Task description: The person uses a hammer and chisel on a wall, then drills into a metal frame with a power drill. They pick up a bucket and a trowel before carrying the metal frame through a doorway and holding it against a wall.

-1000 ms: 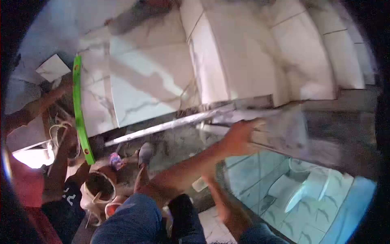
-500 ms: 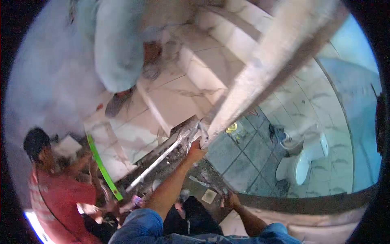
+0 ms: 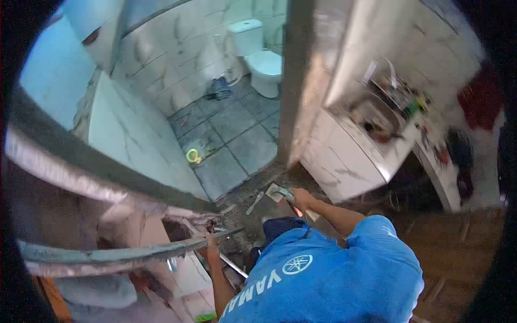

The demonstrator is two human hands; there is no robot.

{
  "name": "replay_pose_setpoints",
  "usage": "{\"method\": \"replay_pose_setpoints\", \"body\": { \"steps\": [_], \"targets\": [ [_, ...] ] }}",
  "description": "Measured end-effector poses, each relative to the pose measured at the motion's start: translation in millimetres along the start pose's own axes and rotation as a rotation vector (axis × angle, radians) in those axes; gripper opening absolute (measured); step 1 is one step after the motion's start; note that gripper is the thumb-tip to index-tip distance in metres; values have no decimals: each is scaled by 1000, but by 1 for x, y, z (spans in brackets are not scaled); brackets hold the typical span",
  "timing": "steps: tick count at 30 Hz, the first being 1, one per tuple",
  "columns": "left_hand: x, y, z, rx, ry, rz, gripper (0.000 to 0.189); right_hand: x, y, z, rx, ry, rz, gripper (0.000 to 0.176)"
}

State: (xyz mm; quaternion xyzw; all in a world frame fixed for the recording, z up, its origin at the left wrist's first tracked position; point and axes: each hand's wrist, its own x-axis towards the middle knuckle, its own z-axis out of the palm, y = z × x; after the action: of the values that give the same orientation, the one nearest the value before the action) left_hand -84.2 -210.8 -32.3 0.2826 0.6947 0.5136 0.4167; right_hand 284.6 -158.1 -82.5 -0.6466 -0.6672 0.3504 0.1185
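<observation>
My left hand (image 3: 209,247) is closed at the broken wall edge, beside a dark pointed strip (image 3: 229,232); what its fingers hold is hard to make out. Just below it, a thin white rod (image 3: 234,266) slants across the floor. In my right hand (image 3: 302,199) is a curved grey tool (image 3: 283,192), its far end over a small pale square piece (image 3: 274,197). A slim light tool (image 3: 254,203) lies on the dirty floor to the left of that piece.
Beyond the doorway are a toilet (image 3: 265,65), a yellow ring (image 3: 193,156) and dark cloth (image 3: 219,89) on grey tiles. A sink counter (image 3: 350,156) stands at right. Another person's pale clothing (image 3: 102,290) shows lower left; a green strip (image 3: 205,317) is at the bottom.
The view has swung round, so the toilet sits at upper centre and the sink counter has appeared. The co-worker in red is out of view. My right hand is now on the grey tool.
</observation>
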Motion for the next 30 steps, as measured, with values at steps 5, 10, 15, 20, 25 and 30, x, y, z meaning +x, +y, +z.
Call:
{"method": "replay_pose_setpoints", "body": {
  "steps": [5,10,15,20,25,30],
  "targets": [
    [20,-11,-2,416,-163,598,13,-44,18,-39,146,368,139,33],
    [97,-92,-26,1157,-296,1074,20,-65,88,-56,215,902,324,39],
    [18,48,57,1032,-447,713,25,-125,97,-187,618,1005,538,30],
    [97,4,89,615,-351,964,15,-197,99,-325,1029,1141,220,42],
    [47,108,156,340,-541,790,17,-171,119,-257,936,995,270,23],
    [37,125,195,318,-573,667,16,-120,153,-237,1023,1030,594,18]
  ]
}}
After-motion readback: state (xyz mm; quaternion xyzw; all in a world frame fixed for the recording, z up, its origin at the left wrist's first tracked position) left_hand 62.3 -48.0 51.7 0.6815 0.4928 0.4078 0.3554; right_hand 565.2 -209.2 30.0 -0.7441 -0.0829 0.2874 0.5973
